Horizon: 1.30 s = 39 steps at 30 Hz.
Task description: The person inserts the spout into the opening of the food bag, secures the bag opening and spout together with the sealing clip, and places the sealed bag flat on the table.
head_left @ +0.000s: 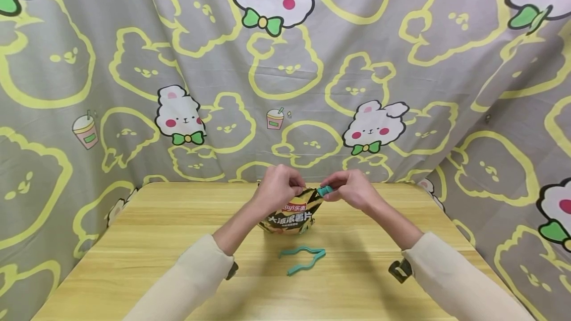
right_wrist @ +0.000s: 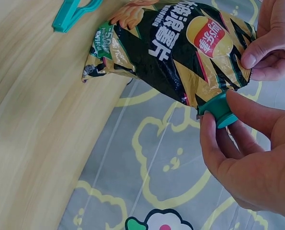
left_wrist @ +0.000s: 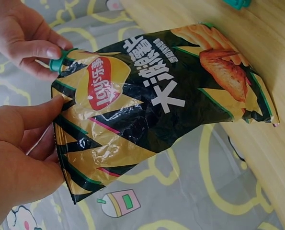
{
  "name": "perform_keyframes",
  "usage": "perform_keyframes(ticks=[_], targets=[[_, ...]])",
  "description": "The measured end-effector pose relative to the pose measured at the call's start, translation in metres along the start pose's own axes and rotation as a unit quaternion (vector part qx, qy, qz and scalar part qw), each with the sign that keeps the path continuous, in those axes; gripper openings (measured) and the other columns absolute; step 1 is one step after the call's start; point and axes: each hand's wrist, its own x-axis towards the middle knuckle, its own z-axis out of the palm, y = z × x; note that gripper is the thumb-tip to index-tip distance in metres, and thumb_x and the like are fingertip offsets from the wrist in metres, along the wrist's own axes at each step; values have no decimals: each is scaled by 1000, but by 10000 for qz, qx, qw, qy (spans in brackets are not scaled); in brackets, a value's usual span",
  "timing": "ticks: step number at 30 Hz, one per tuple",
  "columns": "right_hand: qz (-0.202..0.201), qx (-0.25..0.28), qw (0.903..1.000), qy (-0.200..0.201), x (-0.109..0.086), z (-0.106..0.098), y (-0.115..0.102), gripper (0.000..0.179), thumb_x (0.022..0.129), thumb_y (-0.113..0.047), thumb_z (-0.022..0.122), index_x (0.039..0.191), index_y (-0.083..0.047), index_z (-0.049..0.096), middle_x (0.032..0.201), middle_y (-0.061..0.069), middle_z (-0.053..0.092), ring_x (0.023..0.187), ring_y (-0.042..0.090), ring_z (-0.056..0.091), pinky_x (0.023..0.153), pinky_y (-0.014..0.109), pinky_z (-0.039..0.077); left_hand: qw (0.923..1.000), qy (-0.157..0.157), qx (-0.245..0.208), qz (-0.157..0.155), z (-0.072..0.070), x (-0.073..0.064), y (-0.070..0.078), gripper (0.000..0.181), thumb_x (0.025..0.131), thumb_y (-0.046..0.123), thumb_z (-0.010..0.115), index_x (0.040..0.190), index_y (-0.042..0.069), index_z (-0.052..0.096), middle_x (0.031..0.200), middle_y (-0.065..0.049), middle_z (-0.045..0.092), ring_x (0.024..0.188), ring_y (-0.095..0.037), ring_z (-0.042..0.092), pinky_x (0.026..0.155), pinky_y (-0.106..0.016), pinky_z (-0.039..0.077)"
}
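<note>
A black-and-gold Lay's chip bag [head_left: 290, 221] stands upright on the table. At its top edge my left hand [head_left: 277, 188] pinches the bag between thumb and fingers, as the left wrist view also shows on the bag [left_wrist: 132, 103]. My right hand [head_left: 355, 190] pinches a small teal clip [right_wrist: 219, 109] with a rounded, spool-like shape. That clip sits at the top right corner of the bag, touching it; whether it grips the bag I cannot tell. In front of the bag lies a teal hinged clip [head_left: 317, 254], its two wavy arms spread apart.
The wooden table [head_left: 187, 217] carries the bag and the spread clip. Behind and at both sides hangs a grey curtain [head_left: 294, 118] with cartoon prints, close to the table's back edge. Dark straps [head_left: 400, 270] circle the sleeves.
</note>
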Motion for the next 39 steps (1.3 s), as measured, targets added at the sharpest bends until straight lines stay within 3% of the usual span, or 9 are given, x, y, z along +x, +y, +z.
perform_keyframes(ticks=[12, 25, 39], targets=[[106, -71, 9999, -74, 0, -2, -2, 40, 80, -3, 82, 118, 1, 72, 95, 8, 76, 84, 15, 69, 85, 36, 58, 10000, -23, -3, -22, 0, 1, -2, 8, 88, 1, 76, 84, 6, 80, 78, -5, 77, 68, -11, 71, 63, -21, 56], [73, -263, 9995, -127, -5, -7, 3, 42, 81, -7, 83, 120, 0, 71, 107, 14, 75, 96, 22, 68, 89, 40, 57, 9999, -28, 3, -108, 0, 1, -2, 8, 88, 0, 76, 86, 6, 80, 80, -4, 77, 70, -10, 70, 64, -22, 56], [185, -622, 9978, -149, -16, -8, 23, 34, 80, -8, 85, 111, 0, 74, 101, 11, 76, 93, 22, 70, 86, 41, 58, 10000, 48, -13, -16, 0, -1, -2, 8, 87, -1, 76, 84, 5, 80, 78, -5, 77, 68, -11, 70, 64, -23, 57]])
